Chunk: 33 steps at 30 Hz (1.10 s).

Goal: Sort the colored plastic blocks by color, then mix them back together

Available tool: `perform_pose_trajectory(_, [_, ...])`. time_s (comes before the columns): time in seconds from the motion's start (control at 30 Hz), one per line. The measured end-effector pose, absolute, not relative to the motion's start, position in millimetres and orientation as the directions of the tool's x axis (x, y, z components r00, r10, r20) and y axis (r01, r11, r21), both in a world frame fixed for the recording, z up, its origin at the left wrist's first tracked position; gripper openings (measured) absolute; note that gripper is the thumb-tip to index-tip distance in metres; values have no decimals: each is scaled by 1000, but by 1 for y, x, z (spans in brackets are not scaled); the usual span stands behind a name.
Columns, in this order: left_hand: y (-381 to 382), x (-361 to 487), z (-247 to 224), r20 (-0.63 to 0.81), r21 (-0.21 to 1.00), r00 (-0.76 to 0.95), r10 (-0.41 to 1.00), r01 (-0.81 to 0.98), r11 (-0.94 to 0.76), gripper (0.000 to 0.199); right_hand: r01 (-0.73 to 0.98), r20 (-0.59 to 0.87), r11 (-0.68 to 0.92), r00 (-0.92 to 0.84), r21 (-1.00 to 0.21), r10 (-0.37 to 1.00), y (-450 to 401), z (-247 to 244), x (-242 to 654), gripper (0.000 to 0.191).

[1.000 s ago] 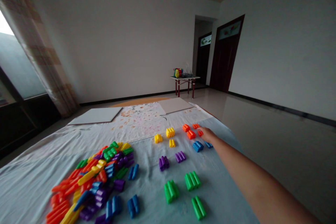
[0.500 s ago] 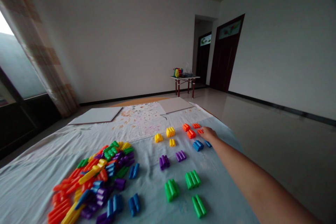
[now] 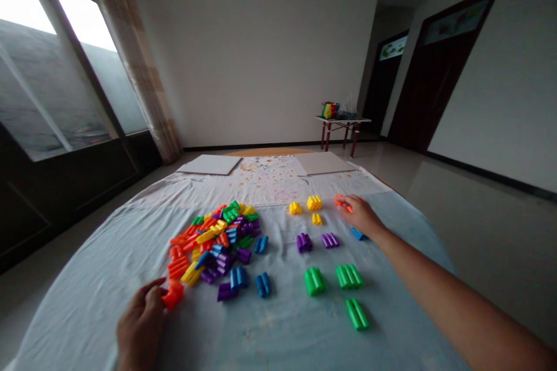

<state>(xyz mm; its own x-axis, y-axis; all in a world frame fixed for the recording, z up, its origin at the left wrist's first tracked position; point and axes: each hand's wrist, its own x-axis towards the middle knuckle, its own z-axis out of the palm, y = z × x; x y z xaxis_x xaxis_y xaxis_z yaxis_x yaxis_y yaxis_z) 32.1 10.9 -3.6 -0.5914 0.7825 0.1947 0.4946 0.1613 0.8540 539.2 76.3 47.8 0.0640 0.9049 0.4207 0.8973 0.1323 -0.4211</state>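
Observation:
My left hand [image 3: 141, 324] is closed on an orange block [image 3: 173, 294] at the near left edge of a mixed pile of colored blocks [image 3: 213, 237]. At the right, my right hand [image 3: 359, 211] reaches over the orange blocks [image 3: 343, 203], its fingers on them and partly hiding them. Yellow blocks [image 3: 314, 203] lie to the left of that hand. A blue block [image 3: 358, 233] sits just below it, partly behind the wrist. Nearer are purple blocks [image 3: 304, 242] and green blocks [image 3: 348, 276].
A cloth-covered table [image 3: 278, 330] carries everything. Two flat boards, one on the left [image 3: 211, 164] and one on the right [image 3: 324, 163], lie at its far edge. A small table [image 3: 343, 120] with a colorful item stands beyond.
The view has swung left. My left hand has come into view, closed on an orange block by the pile. My right hand now covers more of the orange group.

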Motion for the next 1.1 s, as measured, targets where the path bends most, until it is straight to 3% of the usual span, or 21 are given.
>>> perform_pose_trajectory(0.1, [11, 35, -4, 134, 883, -595, 792, 435, 178, 39, 767, 473, 419, -172, -485, 864, 56, 61, 475, 24])
perform_pose_trajectory(0.23, [9, 34, -6, 133, 897, -588, 798, 413, 155, 37, 671, 377, 574, -436, -470, 817, 23, 70, 393, 24])
perform_pose_trajectory(0.37, [7, 34, -4, 149, 910, -585, 797, 396, 121, 36, 683, 238, 641, -597, -351, 766, 3, 61, 343, 28])
perform_pose_trajectory(0.47, [5, 34, -2, 149, 913, -584, 798, 390, 115, 34, 745, 107, 618, -614, -250, 782, 2, 48, 327, 30])
perform_pose_trajectory(0.57, [6, 33, -5, 139, 927, -580, 803, 362, 101, 33, 778, 41, 578, -587, -248, 808, 5, 37, 325, 32])
perform_pose_trajectory(0.67, [8, 30, -10, 123, 942, -579, 806, 323, 89, 34, 774, 130, 543, -532, -325, 837, 5, 30, 327, 39])
perform_pose_trajectory(0.8, [9, 29, -11, 142, 941, -583, 800, 331, 74, 36, 730, 293, 575, -496, -368, 817, -10, 24, 329, 29])
perform_pose_trajectory(0.93, [7, 32, -8, 158, 946, -582, 798, 322, 48, 37, 700, 228, 599, -557, -390, 799, -29, 23, 333, 22])
perform_pose_trajectory(1.1, [9, 26, -15, 198, 928, -577, 792, 371, 38, 37, 730, 279, 569, -496, -378, 822, -34, 20, 334, 41])
